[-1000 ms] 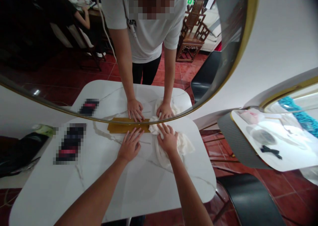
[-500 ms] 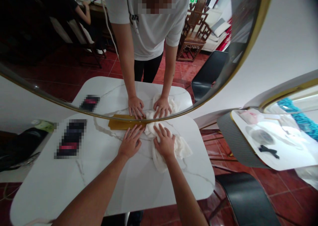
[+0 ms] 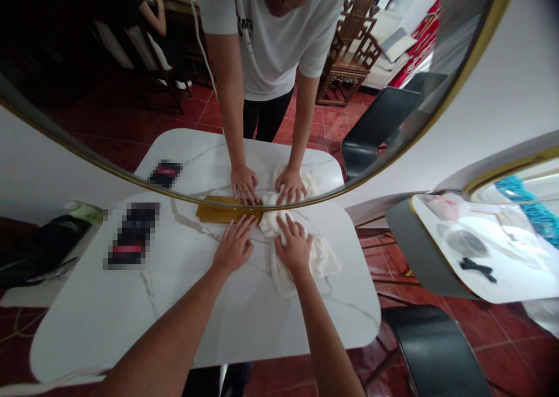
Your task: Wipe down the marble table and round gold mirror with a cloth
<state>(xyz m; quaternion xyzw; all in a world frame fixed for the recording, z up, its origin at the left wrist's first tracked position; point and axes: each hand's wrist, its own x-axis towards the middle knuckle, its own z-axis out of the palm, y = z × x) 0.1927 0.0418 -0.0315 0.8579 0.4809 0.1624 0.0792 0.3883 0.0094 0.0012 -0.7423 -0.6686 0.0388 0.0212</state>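
My left hand lies flat on the white marbled table, fingers stretched toward the gold base plate under the mirror, its fingertips at the plate's front edge. Beside it, my right hand presses down with spread fingers on a crumpled white cloth. Part of the cloth bunches up between the fingertips and the gold plate. Whether any cloth is pinched under the right fingers is hard to see. Both hands also appear in the mirror.
A blurred-out dark object lies on the table's left side. The big round mirror's gold rim curves over the back edge. A black chair stands at the right, near a second white table. A pale cable crosses the front left corner.
The view has shifted slightly, so the table sits a little farther right. Both hands keep nearly the same places by the gold plate and on the cloth.
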